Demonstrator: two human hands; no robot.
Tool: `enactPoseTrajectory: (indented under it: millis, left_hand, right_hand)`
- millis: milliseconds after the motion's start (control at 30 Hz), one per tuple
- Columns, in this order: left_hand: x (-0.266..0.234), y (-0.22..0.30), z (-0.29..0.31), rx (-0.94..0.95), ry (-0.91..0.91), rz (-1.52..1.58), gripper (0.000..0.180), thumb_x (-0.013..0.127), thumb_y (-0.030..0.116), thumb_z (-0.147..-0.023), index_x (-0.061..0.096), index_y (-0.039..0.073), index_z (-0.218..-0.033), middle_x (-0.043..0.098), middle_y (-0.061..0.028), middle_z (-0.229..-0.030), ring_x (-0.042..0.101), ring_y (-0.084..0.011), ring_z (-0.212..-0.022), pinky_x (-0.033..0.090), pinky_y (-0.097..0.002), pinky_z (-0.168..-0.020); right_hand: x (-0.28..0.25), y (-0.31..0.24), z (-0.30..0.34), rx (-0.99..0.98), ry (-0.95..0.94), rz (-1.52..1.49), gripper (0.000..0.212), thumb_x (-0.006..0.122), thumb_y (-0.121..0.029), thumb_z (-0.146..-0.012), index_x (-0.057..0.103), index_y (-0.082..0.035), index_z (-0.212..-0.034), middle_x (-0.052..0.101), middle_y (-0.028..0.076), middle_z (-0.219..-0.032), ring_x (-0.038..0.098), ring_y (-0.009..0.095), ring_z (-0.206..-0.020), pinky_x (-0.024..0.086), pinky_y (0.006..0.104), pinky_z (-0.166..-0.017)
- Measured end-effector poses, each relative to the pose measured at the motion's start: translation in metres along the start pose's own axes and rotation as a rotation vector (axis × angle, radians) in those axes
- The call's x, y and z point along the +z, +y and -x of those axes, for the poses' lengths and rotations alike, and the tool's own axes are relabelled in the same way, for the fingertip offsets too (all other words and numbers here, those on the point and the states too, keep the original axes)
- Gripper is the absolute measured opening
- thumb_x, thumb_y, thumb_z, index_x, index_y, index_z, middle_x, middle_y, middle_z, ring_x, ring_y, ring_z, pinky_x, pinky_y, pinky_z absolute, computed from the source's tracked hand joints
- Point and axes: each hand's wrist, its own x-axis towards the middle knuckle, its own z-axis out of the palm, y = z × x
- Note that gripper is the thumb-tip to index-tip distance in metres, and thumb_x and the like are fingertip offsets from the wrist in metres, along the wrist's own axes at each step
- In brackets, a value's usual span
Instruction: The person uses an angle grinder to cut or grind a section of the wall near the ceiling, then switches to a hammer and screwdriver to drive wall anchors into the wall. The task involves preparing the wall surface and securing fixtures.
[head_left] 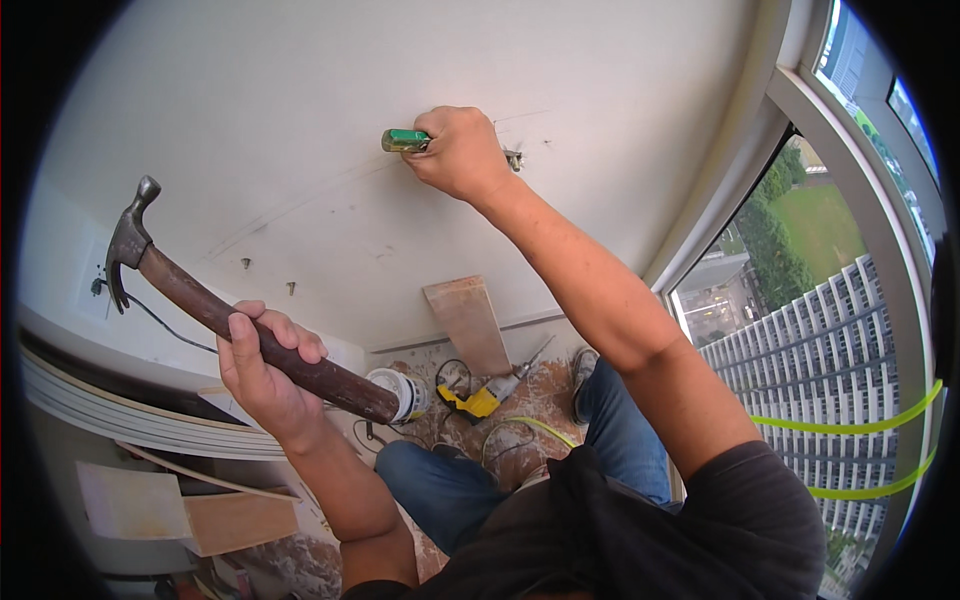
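Hammer [240,320], green-handled tool [405,140] in hands

Hammer [230,325] in left hand [265,375], green-handled tool [405,140] in right hand [460,150]

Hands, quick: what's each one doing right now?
Left hand: closed around the brown wooden handle of a steel claw hammer.
Right hand: closed on a green-handled tool against the white wall.

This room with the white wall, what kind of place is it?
Probably a room in a high flat being fixed up: a yellow drill and wood boards lie on the dusty floor, and the window looks down on tall buildings.
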Motion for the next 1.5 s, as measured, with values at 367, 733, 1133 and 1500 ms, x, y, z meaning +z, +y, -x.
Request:
enactPoseTrajectory:
  millis: [367, 733, 1133, 1500]
  left_hand:
    - [0.023, -0.002, -0.01, -0.091, -0.079, -0.353, 0.023, 0.058, 0.026, -0.106, 0.056, 0.002, -0.104, 0.054, -0.0043, -0.067, 0.054, -0.0134, -0.05, 0.045, -0.0268, -0.049]
    - [0.041, 0.019, -0.035, -0.045, -0.07, -0.387, 0.023, 0.059, 0.026, -0.105, 0.055, 0.005, -0.098, 0.055, -0.003, -0.067, 0.053, -0.0117, -0.049, 0.044, -0.0261, -0.048]
    - [0.054, 0.03, -0.039, 0.047, -0.117, -0.452, 0.022, 0.059, 0.025, -0.105, 0.057, 0.005, -0.096, 0.055, -0.0027, -0.067, 0.054, -0.0116, -0.052, 0.044, -0.0262, -0.051]
    - [0.057, 0.046, -0.053, 0.06, -0.136, -0.435, 0.022, 0.057, 0.025, -0.106, 0.055, 0.006, -0.095, 0.052, -0.0029, -0.066, 0.052, -0.013, -0.049, 0.043, -0.0276, -0.047]
  right_hand:
    - [0.002, 0.001, 0.002, -0.018, 0.09, -0.037, 0.022, 0.075, -0.019, -0.076, 0.06, -0.005, -0.068, 0.063, 0.013, -0.072, 0.062, 0.035, -0.068, 0.051, 0.0447, -0.061]
    - [0.004, 0.003, 0.001, -0.039, 0.144, -0.032, 0.021, 0.075, -0.019, -0.079, 0.063, -0.004, -0.069, 0.063, 0.013, -0.071, 0.063, 0.035, -0.068, 0.052, 0.0437, -0.061]
    - [0.0, 0.007, -0.001, -0.029, 0.209, -0.073, 0.021, 0.076, -0.017, -0.077, 0.062, -0.004, -0.069, 0.064, 0.014, -0.072, 0.062, 0.035, -0.067, 0.051, 0.0434, -0.061]
    - [0.0, 0.01, -0.003, -0.002, 0.245, -0.118, 0.023, 0.076, -0.016, -0.075, 0.059, -0.003, -0.067, 0.061, 0.015, -0.069, 0.06, 0.035, -0.064, 0.05, 0.0433, -0.059]
